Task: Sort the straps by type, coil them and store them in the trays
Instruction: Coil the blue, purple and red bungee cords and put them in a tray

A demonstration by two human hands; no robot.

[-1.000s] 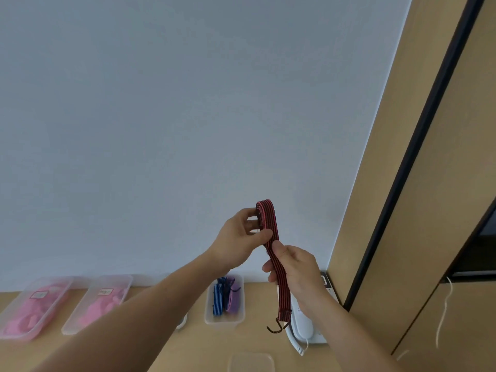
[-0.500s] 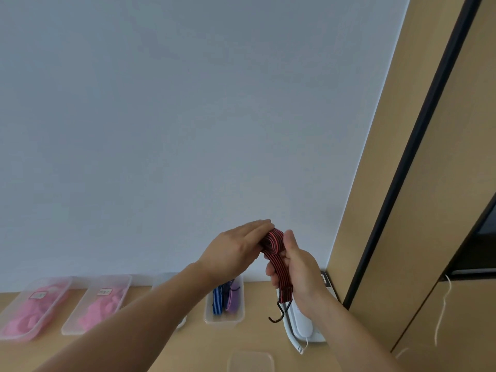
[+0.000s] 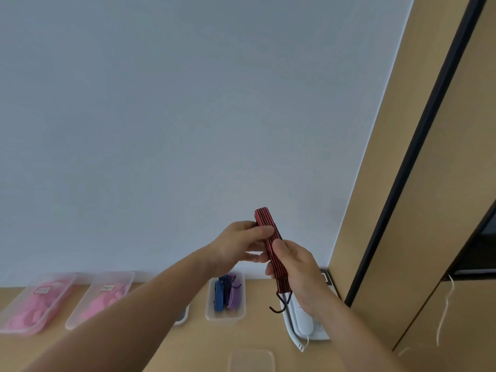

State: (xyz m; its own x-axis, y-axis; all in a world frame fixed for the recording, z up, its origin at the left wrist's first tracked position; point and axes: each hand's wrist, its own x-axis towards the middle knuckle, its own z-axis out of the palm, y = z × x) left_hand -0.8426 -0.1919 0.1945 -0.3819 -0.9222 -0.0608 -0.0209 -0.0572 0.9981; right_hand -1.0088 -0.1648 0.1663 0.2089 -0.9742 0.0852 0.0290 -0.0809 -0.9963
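Note:
A red and black striped strap with a dark metal hook at its lower end is held up in the air in front of the wall, folded into a flat loop. My left hand pinches its upper part between thumb and fingers. My right hand grips the lower part, with the hook hanging below it. On the wooden table stands a clear tray holding blue, black and purple coiled straps. Two clear trays at the left hold pink straps and carry labels.
A white telephone with a coiled cord lies at the right on the table. A clear lid lies near the front edge. Another tray is mostly hidden behind my left forearm. A tall wooden cabinet stands at the right.
The strap was bunched between both hands half a second ago; now its folded loop stands up straight again above my left hand. Both hands stay at about the same height.

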